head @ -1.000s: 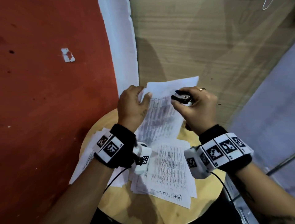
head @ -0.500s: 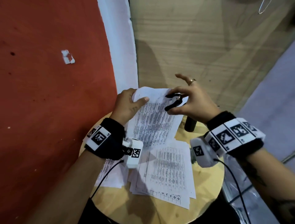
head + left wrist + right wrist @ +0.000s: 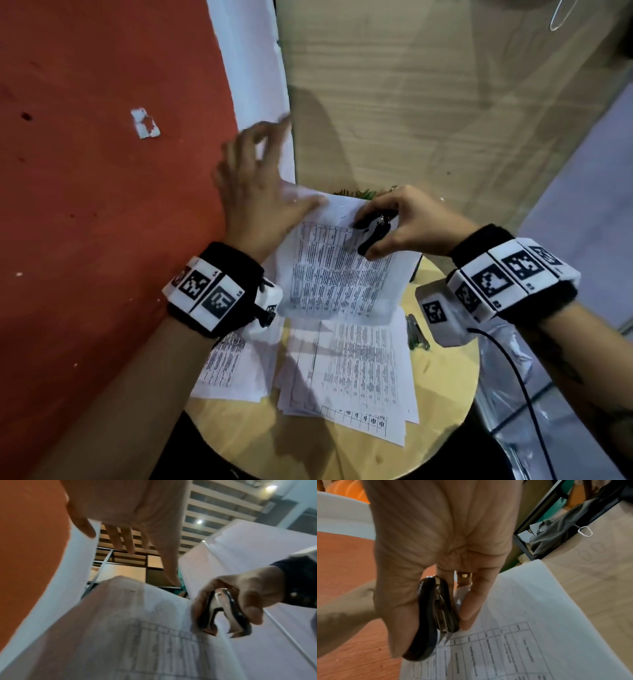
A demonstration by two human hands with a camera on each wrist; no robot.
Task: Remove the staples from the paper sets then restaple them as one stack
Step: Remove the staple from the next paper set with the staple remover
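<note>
the right hand (image 3: 411, 222) pinches a black staple remover (image 3: 371, 231) between thumb and forefinger, the thumb on the near side and the fingers curled over the far side. in the left wrist view the remover's metal claws (image 3: 221, 627) point down at the top edge of a printed paper set (image 3: 342, 274), with the thumb pressed on one black wing and the fingers wrapped behind. in the right wrist view the two wings sit squeezed nearly together, and a fingertip (image 3: 467, 615) lies on the sheet just beside the tool. a ring (image 3: 464, 574) shows on one finger of that hand.

the left hand (image 3: 260, 192) is spread wide and blurred, fingers straight and apart, reaching up toward the far left. its thumb (image 3: 308, 205) lies along the top left corner of the lifted paper set; whether it presses the sheet or only touches it cannot be told. in the left wrist view the fingers (image 3: 120, 538) hang loose and grip nothing.

the lifted paper set is tilted up over the far part of a round wooden table (image 3: 445, 394). more printed sheets (image 3: 359, 370) lie flat on the table nearer the person, and another stack (image 3: 233, 366) lies to the left, partly over the table's edge. a small greenish object (image 3: 416, 334) rests on the table to the right of the sheets; it is too blurred to name.
</note>
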